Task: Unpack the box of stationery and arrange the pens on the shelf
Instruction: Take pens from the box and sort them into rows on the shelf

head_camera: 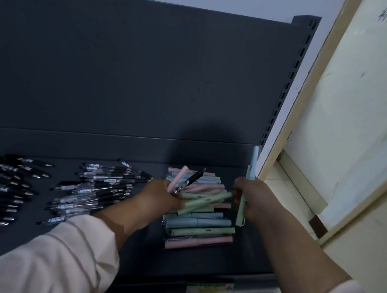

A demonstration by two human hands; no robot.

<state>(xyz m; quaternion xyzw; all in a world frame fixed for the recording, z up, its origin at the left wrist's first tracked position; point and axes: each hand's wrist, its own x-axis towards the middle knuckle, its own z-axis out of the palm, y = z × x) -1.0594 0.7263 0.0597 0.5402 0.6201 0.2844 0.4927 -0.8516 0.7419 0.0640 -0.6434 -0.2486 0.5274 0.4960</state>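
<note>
On the dark shelf (238,260) lies a stack of pastel pens (199,227) in pink, green and blue. My left hand (160,196) hovers over the stack and grips a bunch of pens: a pink one (178,177), a black one (192,180) and green ones (207,202) fanning out. My right hand (250,198) holds a green pen (241,211) and a light blue pen (253,163) upright at the shelf's right end.
Clear-barrelled black pens (96,190) lie in a loose group left of the stack, and darker black pens (4,181) lie further left. The shelf's back panel (147,76) rises behind. A slotted upright (287,84) and a pale board (347,109) stand on the right.
</note>
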